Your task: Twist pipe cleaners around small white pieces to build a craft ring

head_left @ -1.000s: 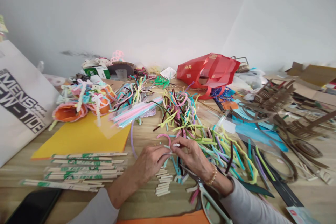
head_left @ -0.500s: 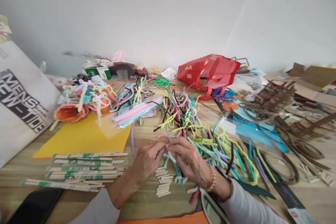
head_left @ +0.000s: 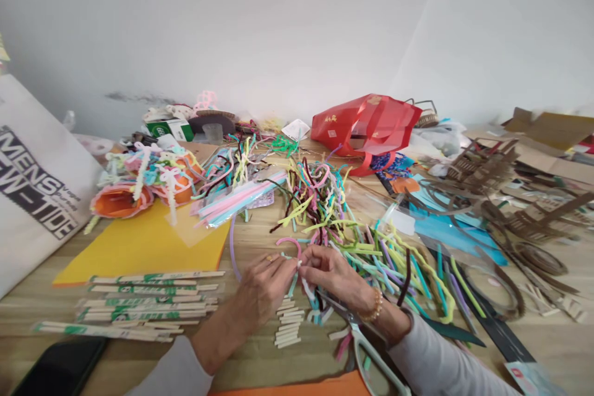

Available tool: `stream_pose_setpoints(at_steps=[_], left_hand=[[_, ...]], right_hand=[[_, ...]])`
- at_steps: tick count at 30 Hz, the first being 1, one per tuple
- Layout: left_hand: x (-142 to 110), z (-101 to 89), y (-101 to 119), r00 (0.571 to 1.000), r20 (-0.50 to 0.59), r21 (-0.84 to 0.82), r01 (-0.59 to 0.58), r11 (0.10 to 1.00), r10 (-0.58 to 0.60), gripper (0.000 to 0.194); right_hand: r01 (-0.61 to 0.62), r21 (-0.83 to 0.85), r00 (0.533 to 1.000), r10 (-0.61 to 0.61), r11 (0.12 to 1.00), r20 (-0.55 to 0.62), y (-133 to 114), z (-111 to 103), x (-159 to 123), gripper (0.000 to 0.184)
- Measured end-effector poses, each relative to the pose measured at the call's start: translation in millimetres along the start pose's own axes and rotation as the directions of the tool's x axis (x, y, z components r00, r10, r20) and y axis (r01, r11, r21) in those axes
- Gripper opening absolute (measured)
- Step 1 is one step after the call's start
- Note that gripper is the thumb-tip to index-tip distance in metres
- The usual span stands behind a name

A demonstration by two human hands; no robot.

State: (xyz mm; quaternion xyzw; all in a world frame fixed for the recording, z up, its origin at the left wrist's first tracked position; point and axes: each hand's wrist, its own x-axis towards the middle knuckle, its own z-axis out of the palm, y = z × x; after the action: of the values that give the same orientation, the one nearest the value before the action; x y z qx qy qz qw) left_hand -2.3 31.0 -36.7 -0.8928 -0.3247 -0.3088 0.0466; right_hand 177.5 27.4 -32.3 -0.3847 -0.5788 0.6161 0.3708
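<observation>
Pinching a short white stick [head_left: 299,264] between the fingertips of the left grip [head_left: 264,288] and the right grip [head_left: 334,278], both grips narrow and meeting at the tips above the worktop [head_left: 241,356]. Curving just above the pinch, a pink pipe cleaner [head_left: 288,241], bent into a hook. Sitting on the left ring finger, a gold ring [head_left: 269,257]; circling the right wrist, a beaded bracelet [head_left: 376,305]. Lying just below the left grip, a neat stack of cut pale sticks [head_left: 288,325]. Resting beneath the right grip, scissors [head_left: 366,346] with pale green handles, blades reaching toward the pinch. Spreading right of the right grip and ahead of both grips, a tangle of coloured pipe cleaners [head_left: 371,253]. Lined up left of the left grip, paper-wrapped chopsticks [head_left: 148,297], just below a yellow sheet [head_left: 139,247]. Farther ahead of the grips, striped straws [head_left: 241,195] in a clear sleeve and a red bag [head_left: 366,127]. Well left of the grips, orange paper flowers [head_left: 119,201]. Well right of the grips, brown cardboard cutouts [head_left: 482,167] beside a blue sheet [head_left: 445,229].
</observation>
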Motion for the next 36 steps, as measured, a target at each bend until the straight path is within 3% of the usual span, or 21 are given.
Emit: stream_pose_setpoints(at_steps=[5, 9, 12, 17, 20, 24, 29, 32, 36], left_hand=[[-2.4, 4.6, -2.6, 0.995, 0.048, -0.131, 0.089, 0.987, -0.083, 0.018], [1.1, 1.1, -6.9, 0.962, 0.197, -0.365, 0.252, 0.896, -0.190, 0.021], [8.4, -7.4, -8.7, 0.899, 0.368, -0.539, 0.413, 0.734, -0.235, 0.024], [14.8, -12.7, -8.9, 0.810, 0.529, -0.740, 0.586, 0.331, -0.251, 0.024], [12.8, -8.6, -11.3, 0.796, 0.561, -0.787, 0.598, 0.149, -0.228, 0.025], [9.4, -5.8, -17.8, 0.801, 0.567, -0.814, 0.581, 0.018, -0.191, 0.024], [8.0, -7.5, -21.1, 0.794, 0.596, -0.799, 0.601, 0.011, -0.117, 0.025], [8.7, -8.4, -18.9, 0.773, 0.629, -0.768, 0.634, 0.093, -0.079, 0.024], [9.9, -8.6, -15.8, 0.744, 0.658, -0.703, 0.662, 0.260, -0.119, 0.023]], right_hand=[[0.033, -0.006, 0.999, -0.033, 0.999, 0.021, 0.9, -1.9, 0.1, 0.027], [0.091, -0.059, 0.994, -0.088, 0.994, 0.059, -1.2, -5.7, 0.2, 0.025], [0.122, -0.167, 0.991, -0.111, 0.978, 0.073, -4.9, -8.0, -1.4, 0.024], [0.234, -0.471, 0.971, -0.223, 0.850, 0.081, -12.0, -8.7, -5.6, 0.021], [0.270, -0.539, 0.960, -0.264, 0.798, 0.090, -13.0, -8.4, -6.6, 0.019], [0.249, -0.473, 0.969, -0.218, 0.845, 0.119, -10.1, -11.2, -5.6, 0.023], [0.252, -0.424, 0.966, -0.196, 0.870, 0.171, -5.5, -17.2, -1.6, 0.027], [0.301, -0.497, 0.954, -0.252, 0.814, 0.165, -7.3, -17.0, -1.0, 0.024], [0.340, -0.559, 0.937, -0.321, 0.756, 0.136, -9.7, -13.2, -1.9, 0.018]])
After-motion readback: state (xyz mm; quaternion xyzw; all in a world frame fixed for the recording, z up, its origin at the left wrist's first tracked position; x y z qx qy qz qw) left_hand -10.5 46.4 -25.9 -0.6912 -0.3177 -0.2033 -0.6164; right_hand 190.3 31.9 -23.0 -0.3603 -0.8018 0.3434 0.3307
